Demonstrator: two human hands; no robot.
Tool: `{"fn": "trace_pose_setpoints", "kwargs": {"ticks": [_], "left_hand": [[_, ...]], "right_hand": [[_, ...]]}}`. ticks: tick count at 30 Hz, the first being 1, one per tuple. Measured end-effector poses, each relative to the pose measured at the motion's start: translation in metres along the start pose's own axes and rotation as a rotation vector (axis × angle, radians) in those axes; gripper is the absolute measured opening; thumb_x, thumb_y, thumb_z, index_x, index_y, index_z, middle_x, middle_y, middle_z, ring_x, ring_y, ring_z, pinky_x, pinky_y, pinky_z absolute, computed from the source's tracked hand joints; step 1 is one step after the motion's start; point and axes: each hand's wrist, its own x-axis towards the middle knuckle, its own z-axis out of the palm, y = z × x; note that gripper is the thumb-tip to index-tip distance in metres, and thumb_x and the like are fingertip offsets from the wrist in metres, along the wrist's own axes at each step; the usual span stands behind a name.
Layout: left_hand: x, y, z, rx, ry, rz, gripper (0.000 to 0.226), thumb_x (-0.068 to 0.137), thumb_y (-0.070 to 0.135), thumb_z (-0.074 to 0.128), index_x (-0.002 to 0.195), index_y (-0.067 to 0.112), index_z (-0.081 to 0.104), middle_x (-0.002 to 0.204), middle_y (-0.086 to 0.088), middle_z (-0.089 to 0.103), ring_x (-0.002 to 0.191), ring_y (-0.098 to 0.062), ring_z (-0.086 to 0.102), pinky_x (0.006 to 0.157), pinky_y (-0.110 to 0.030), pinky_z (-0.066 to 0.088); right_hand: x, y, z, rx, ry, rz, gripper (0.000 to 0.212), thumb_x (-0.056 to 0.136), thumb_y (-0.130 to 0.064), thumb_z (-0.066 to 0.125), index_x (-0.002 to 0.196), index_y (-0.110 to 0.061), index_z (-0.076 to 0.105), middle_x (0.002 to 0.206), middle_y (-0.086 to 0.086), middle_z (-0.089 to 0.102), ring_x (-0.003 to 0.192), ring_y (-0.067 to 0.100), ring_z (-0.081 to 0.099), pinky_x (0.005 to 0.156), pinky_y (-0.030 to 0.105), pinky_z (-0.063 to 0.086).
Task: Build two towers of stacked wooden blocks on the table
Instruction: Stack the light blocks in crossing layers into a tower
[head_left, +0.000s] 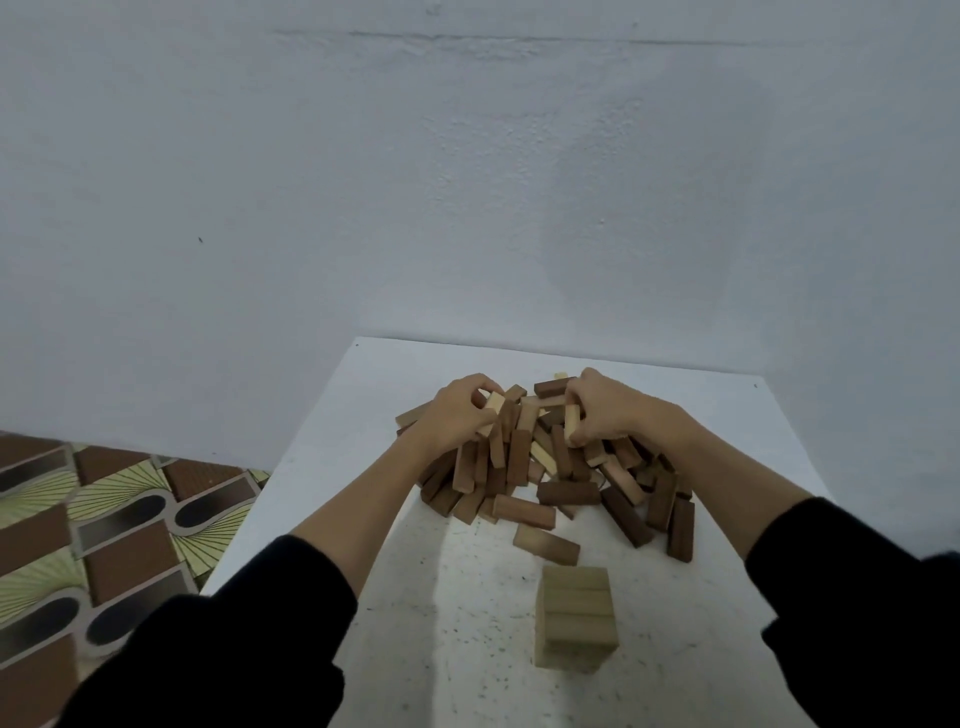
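A heap of wooden blocks (540, 467), light and dark brown, lies in the middle of the white table (363, 519). My left hand (457, 410) reaches into the heap's left top and pinches a pale block (491, 410). On the right top of the heap my right hand (605, 408) grips another pale block (571, 423), which stands upright. Near the front of the table stands a short tower of pale blocks (576, 618), a few layers high, apart from both hands.
A blue-grey wall (467, 182) rises right behind the table. Patterned floor (104, 519) shows to the left, below the table's left edge. Loose blocks (545, 543) lie between the heap and the short tower. Bare tabletop lies left of the tower.
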Motion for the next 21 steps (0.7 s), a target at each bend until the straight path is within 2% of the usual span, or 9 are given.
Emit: {"fn": "trace_pose_setpoints", "kwargs": {"ticks": [4, 6, 8, 12, 15, 17, 19, 20, 21], "left_hand": [[-0.017, 0.007, 0.002, -0.297, 0.103, 0.033, 0.014, 0.087, 0.009, 0.066, 0.100, 0.015, 0.064, 0.067, 0.000, 0.060, 0.069, -0.017, 0.056, 0.059, -0.026, 0.049], [-0.027, 0.014, 0.004, -0.390, 0.115, 0.054, 0.015, 0.086, 0.012, 0.068, 0.100, 0.014, 0.065, 0.072, -0.004, 0.068, 0.071, -0.017, 0.061, 0.064, -0.028, 0.052], [-0.038, 0.019, 0.005, -0.441, 0.098, 0.079, 0.018, 0.085, 0.011, 0.069, 0.102, 0.012, 0.065, 0.081, -0.009, 0.072, 0.075, -0.017, 0.066, 0.068, -0.029, 0.055], [-0.061, 0.026, 0.001, -0.539, 0.101, 0.071, 0.018, 0.081, 0.003, 0.071, 0.097, 0.008, 0.064, 0.067, 0.001, 0.070, 0.065, -0.011, 0.067, 0.060, -0.021, 0.052], [-0.083, 0.021, -0.006, -0.556, 0.151, 0.025, 0.021, 0.078, -0.002, 0.072, 0.094, 0.009, 0.064, 0.076, -0.004, 0.070, 0.071, -0.016, 0.068, 0.063, -0.025, 0.054], [-0.099, 0.009, -0.010, -0.569, 0.192, 0.008, 0.021, 0.078, -0.005, 0.071, 0.093, 0.009, 0.065, 0.077, -0.001, 0.070, 0.068, -0.013, 0.066, 0.059, -0.022, 0.052], [-0.116, -0.011, -0.014, -0.520, 0.206, -0.020, 0.022, 0.078, -0.005, 0.071, 0.096, 0.006, 0.065, 0.074, 0.003, 0.068, 0.066, -0.012, 0.063, 0.060, -0.022, 0.050], [-0.127, -0.024, -0.014, -0.470, 0.203, -0.043, 0.022, 0.078, -0.004, 0.071, 0.097, 0.006, 0.066, 0.066, 0.005, 0.064, 0.061, -0.011, 0.058, 0.059, -0.021, 0.047], [-0.136, -0.036, -0.014, -0.420, 0.196, -0.062, 0.021, 0.079, -0.003, 0.071, 0.096, 0.008, 0.066, 0.057, 0.005, 0.057, 0.056, -0.010, 0.051, 0.056, -0.020, 0.044]], "right_hand": [[-0.028, -0.027, -0.019, 0.319, 0.143, -0.133, 0.043, 0.070, -0.016, 0.075, 0.105, -0.014, 0.052, 0.111, 0.002, 0.050, 0.098, 0.020, 0.055, 0.083, 0.036, 0.049], [-0.044, -0.045, -0.024, 0.383, 0.154, -0.190, 0.046, 0.068, -0.019, 0.079, 0.105, -0.019, 0.053, 0.108, -0.006, 0.050, 0.100, 0.016, 0.054, 0.085, 0.033, 0.049], [-0.058, -0.060, -0.024, 0.351, 0.176, -0.232, 0.048, 0.067, -0.020, 0.080, 0.107, -0.019, 0.053, 0.108, -0.007, 0.049, 0.101, 0.016, 0.052, 0.087, 0.034, 0.049], [-0.075, -0.082, -0.022, 0.191, 0.185, -0.260, 0.052, 0.068, -0.025, 0.080, 0.111, -0.014, 0.052, 0.113, 0.002, 0.048, 0.100, 0.020, 0.052, 0.085, 0.038, 0.048], [-0.088, -0.099, -0.014, 0.167, 0.162, -0.301, 0.055, 0.069, -0.026, 0.079, 0.114, -0.015, 0.049, 0.114, -0.001, 0.041, 0.098, 0.016, 0.050, 0.081, 0.032, 0.046], [-0.095, -0.114, -0.004, 0.254, 0.205, -0.335, 0.053, 0.074, -0.017, 0.073, 0.116, -0.016, 0.041, 0.116, -0.002, 0.032, 0.101, 0.014, 0.043, 0.084, 0.030, 0.044], [-0.103, -0.136, 0.011, 0.416, 0.284, -0.318, 0.042, 0.078, 0.000, 0.056, 0.109, -0.019, 0.033, 0.111, -0.002, 0.028, 0.098, 0.016, 0.038, 0.083, 0.029, 0.040], [-0.108, -0.148, 0.021, 0.486, 0.314, -0.283, 0.040, 0.077, 0.006, 0.048, 0.104, -0.019, 0.031, 0.108, -0.002, 0.027, 0.097, 0.015, 0.033, 0.082, 0.023, 0.038], [-0.110, -0.159, 0.031, 0.523, 0.313, -0.243, 0.039, 0.076, 0.010, 0.043, 0.102, -0.018, 0.030, 0.107, -0.002, 0.027, 0.097, 0.012, 0.028, 0.080, 0.012, 0.035]]}}
